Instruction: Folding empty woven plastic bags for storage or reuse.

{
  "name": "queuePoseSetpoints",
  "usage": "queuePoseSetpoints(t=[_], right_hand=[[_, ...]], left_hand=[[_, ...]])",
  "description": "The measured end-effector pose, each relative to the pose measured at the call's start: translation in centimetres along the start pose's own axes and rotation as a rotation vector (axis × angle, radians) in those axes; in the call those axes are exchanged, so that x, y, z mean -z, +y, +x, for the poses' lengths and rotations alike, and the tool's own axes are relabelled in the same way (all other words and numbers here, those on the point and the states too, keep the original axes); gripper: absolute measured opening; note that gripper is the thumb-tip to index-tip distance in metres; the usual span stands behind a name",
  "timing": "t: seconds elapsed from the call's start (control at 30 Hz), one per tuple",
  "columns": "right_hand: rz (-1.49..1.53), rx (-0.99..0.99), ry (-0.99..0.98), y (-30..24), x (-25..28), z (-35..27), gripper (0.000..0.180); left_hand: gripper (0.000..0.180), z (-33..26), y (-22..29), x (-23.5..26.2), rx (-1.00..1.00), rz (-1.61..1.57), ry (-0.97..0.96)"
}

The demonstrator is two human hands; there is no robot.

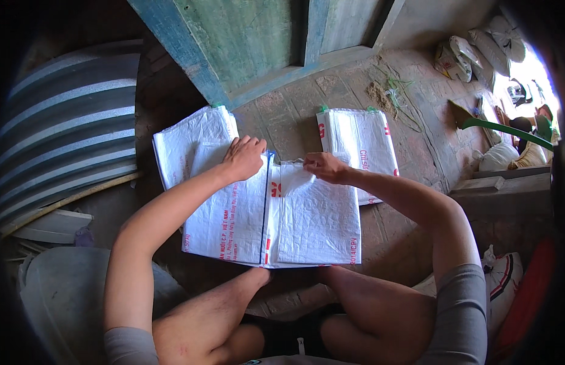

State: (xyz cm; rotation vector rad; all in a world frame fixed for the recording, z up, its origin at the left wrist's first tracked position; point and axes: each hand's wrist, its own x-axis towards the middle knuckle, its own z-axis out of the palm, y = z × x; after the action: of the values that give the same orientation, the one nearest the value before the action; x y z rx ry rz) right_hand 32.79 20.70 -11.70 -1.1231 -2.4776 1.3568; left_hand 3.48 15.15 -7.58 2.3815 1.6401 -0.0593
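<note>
bent knees frame left hand [243,157] flat, right hand [325,167] pinching white sack [306,219].

Bare brick floor [294,115] lies open between the sacks; a green door [258,42] blocks beyond.

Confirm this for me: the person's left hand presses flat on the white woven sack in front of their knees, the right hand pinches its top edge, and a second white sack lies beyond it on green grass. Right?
Not quite. The left hand presses on the white woven sack and the right hand pinches its top edge, but the second white sack lies on a brick floor, not grass, as the head view shows.
</note>
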Motion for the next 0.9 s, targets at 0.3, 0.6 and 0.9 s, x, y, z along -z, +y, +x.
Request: queuePoseSetpoints(t=[0.3, 0.6, 0.9], right_hand=[[0.032, -0.208, -0.027, -0.3, 0.2, -1.4, 0.026], [-0.150, -0.141, -0.103, 0.2, 0.8, -3.4, 0.022], [-0.101, -0.100, 0.170, 0.8, -0.1, -4.4, 0.089]], left_hand=[[0.041, -0.6, -0.6, -1.7, -0.019, -0.039, 0.216], [0.036, -1.0, -0.1, -0.4, 0.006, -0.099, 0.120], [0.045, -1.1, 0.2, -1.7, -0.004, -0.062, 0.055]])
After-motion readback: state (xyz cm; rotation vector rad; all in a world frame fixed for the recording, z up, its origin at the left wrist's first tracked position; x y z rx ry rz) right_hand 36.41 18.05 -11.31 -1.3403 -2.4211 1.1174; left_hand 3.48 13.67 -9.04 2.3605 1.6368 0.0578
